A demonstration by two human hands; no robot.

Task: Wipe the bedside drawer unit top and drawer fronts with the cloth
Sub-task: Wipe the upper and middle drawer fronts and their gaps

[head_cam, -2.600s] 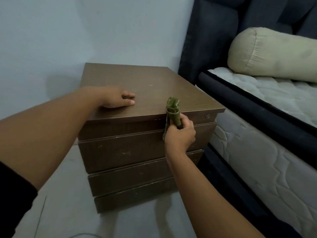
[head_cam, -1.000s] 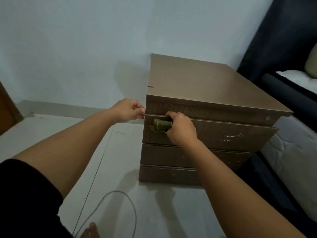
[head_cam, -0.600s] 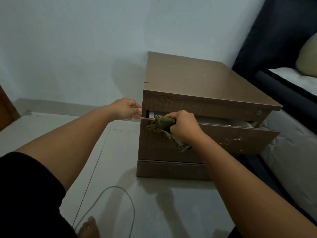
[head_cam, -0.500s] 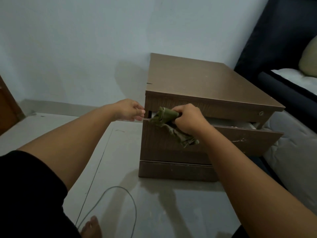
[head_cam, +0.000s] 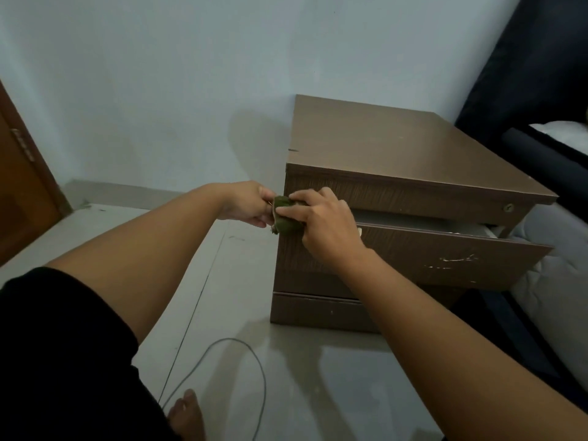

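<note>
The brown bedside drawer unit (head_cam: 397,148) stands against the wall beside the bed. Its upper drawer (head_cam: 445,256) is pulled partly out, with white scratches on its front. A bunched green cloth (head_cam: 284,214) sits at the drawer's top left corner. My right hand (head_cam: 324,224) presses the cloth against that corner, fingers bent over it. My left hand (head_cam: 249,203) is at the unit's left edge, fingers curled at the cloth's left side; what they hold is hidden.
A grey cable (head_cam: 251,370) loops on the pale floor in front of the unit, near a bare foot (head_cam: 187,415). A brown door (head_cam: 19,186) stands at the left. The dark bed frame and white mattress (head_cam: 553,275) close the right side.
The upper drawer has come further out. My right hand has carried the cloth left to the drawer's corner, where my left hand now meets it.
</note>
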